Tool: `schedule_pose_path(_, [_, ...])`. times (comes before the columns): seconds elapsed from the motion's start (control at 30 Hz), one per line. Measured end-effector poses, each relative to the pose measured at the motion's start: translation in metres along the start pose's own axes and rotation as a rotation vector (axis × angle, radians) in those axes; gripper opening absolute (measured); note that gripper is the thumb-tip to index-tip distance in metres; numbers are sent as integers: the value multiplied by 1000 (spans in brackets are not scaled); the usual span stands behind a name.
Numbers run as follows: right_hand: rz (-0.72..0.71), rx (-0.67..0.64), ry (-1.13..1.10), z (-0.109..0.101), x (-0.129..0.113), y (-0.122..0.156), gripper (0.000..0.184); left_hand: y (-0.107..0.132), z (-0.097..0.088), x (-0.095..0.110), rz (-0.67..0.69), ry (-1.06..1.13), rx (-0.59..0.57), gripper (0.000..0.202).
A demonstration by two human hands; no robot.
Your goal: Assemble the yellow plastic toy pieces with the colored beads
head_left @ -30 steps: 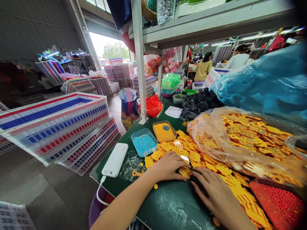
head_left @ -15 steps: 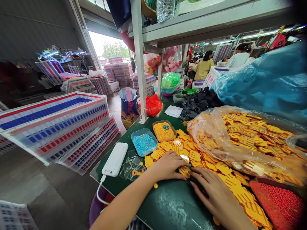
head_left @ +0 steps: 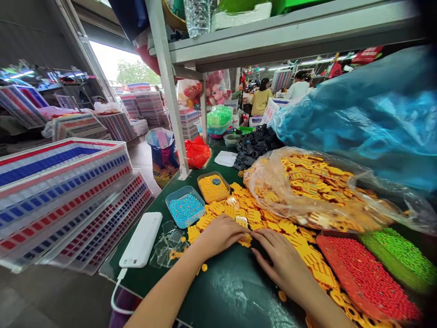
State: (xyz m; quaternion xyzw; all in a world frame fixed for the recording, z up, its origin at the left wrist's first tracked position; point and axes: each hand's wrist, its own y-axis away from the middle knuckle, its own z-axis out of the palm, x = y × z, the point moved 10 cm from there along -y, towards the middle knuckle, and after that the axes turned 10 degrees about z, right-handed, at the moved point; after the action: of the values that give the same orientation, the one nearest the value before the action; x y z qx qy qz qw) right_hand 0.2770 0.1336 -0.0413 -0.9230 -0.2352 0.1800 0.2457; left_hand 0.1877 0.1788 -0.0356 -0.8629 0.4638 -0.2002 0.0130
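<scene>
My left hand (head_left: 218,234) rests on the dark green table (head_left: 232,291), fingers curled onto a small yellow plastic piece (head_left: 246,241) at the edge of a spread of yellow hand-shaped pieces (head_left: 266,216). My right hand (head_left: 280,262) lies just to its right, fingertips meeting the same yellow piece. Both hands press together over it. What lies under the fingers is partly hidden.
A tub of blue beads (head_left: 186,209) and a tub of yellow beads (head_left: 213,187) stand beyond the hands. A white power bank (head_left: 141,246) lies left. Bags of yellow pieces (head_left: 307,187), red beads (head_left: 365,278) and green beads (head_left: 399,255) sit right. Striped crates (head_left: 61,200) stack left. Other people work far back.
The view has swung to the right and down, bringing the green beads into sight. Both hands stay together on the yellow piece, hardly moved on the table.
</scene>
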Motion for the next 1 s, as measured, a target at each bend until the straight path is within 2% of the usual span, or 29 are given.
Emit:
schedule_pose_path(0.27, [21, -45, -35, -3, -1, -4, 17, 2, 4, 13, 90, 232, 49, 30])
schedule_pose_path(0.4, [64, -59, -55, -7, 4, -8, 16, 1, 1, 8, 58, 180, 71, 26])
schedule_pose_path(0.63, [108, -77, -74, -7, 9, -10, 20, 3, -15, -2, 11, 28, 132, 23])
schedule_pose_path(0.7, [123, -69, -51, -7, 13, -9, 22, 7, -25, -12, -47, -25, 196, 23])
schedule_pose_path(0.8, [166, -24, -4, -9, 25, -8, 26, 21, -49, -35, -201, -113, 354, 23])
schedule_pose_path(0.9, [232, 89, 31, -16, 36, -6, 23, 40, -70, -58, -379, -164, 480, 24])
schedule_pose_path(1.0, [230, 192, 24, -29, 33, -9, 29, 60, -88, -75, -514, -205, 591, 26])
